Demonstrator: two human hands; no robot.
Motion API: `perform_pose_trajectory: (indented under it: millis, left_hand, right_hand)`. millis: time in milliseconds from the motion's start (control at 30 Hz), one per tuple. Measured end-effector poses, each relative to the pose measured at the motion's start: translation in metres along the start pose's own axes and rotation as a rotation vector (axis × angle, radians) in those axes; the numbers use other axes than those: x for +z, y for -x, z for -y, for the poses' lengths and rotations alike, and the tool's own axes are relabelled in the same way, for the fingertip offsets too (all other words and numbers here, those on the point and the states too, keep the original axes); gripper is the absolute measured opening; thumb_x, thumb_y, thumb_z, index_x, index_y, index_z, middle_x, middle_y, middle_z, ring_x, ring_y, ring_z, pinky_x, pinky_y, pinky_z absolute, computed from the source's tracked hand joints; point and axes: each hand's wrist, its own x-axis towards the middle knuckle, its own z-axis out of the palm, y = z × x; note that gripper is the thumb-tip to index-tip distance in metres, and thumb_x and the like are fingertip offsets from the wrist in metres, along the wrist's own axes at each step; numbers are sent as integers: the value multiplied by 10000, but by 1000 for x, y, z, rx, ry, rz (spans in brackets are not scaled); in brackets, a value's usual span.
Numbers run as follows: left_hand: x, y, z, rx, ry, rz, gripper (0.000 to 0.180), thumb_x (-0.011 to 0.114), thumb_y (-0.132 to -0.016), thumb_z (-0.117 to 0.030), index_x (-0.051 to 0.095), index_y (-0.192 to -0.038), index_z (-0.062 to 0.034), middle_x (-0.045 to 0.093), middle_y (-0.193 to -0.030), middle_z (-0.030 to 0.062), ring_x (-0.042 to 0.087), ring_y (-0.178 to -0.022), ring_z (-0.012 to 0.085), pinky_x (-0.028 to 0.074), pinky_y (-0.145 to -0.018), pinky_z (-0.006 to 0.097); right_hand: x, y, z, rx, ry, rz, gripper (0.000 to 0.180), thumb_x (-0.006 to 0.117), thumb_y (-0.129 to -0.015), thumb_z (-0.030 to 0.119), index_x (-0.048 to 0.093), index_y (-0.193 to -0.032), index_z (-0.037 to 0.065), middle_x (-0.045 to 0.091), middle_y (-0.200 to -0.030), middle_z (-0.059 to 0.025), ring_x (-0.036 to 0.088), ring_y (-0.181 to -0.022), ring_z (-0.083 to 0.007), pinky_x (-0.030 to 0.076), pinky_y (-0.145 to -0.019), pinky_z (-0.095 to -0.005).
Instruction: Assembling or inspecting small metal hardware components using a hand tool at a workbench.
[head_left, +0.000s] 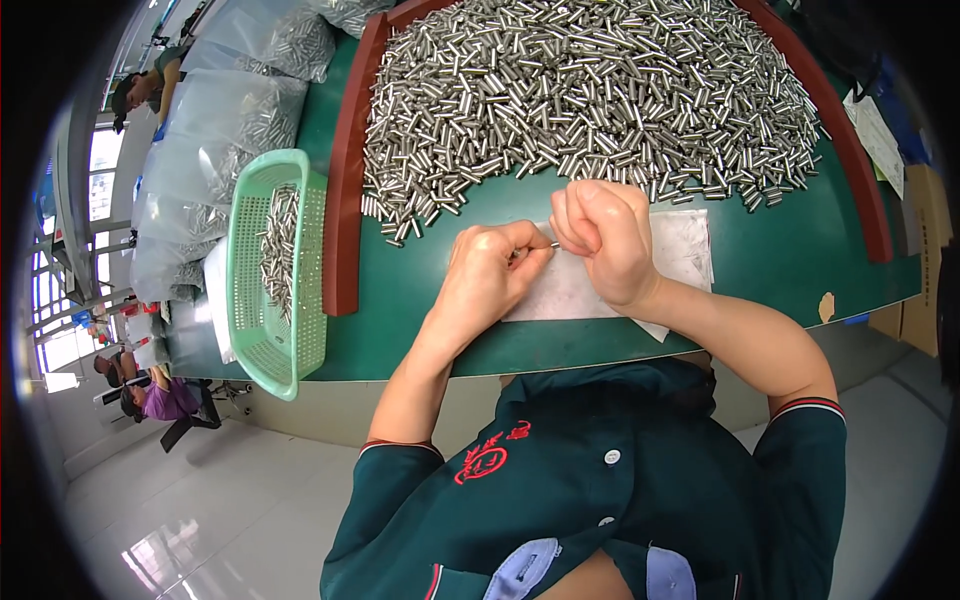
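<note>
**One small metal pin between my two hands**

I hold a thin, short, silvery metal pin (553,243) between my hands, just above a white sheet (680,255) that lies on the green counter (790,250). Only a little of the pin shows in the gap between my fingers; it looks straight, smooth and shiny, lying roughly level. My left hand (490,275) is curled closed, its fingertips pinching one end of the pin. My right hand (605,235) is closed into a loose fist and grips the other end.

Just beyond my hands lies a big heap of the same kind of pins (590,90), short shiny cylinders tumbled every way, fenced in by a dark red rim (345,180). To my left, a pale green plastic basket (290,340) sits at the counter's edge with more pins in it. Clear bags (230,120) of metal parts lie farther left.
</note>
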Motion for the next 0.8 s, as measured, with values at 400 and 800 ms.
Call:
perform_pose_trajectory:
  millis: [400,800]
  left_hand:
    - [-14,-3,25,-287,1340,174,98,516,-849,-127,477,-814,-44,437,-707,16,291,-519,29,263,-458,163]
    - [-19,-7,24,-303,1455,159,195,495,-860,-124,496,-998,14,437,-711,7,304,-520,26,265,-449,152]
  right_hand:
    - [-6,-3,5,96,-149,14,355,328,-836,126,255,-493,68,293,-460,-9,246,-424,-85,213,-412,-238]
    - [-5,-8,6,119,-184,30,370,314,-854,134,270,-492,73,283,-455,-11,235,-415,-88,214,-404,-233]
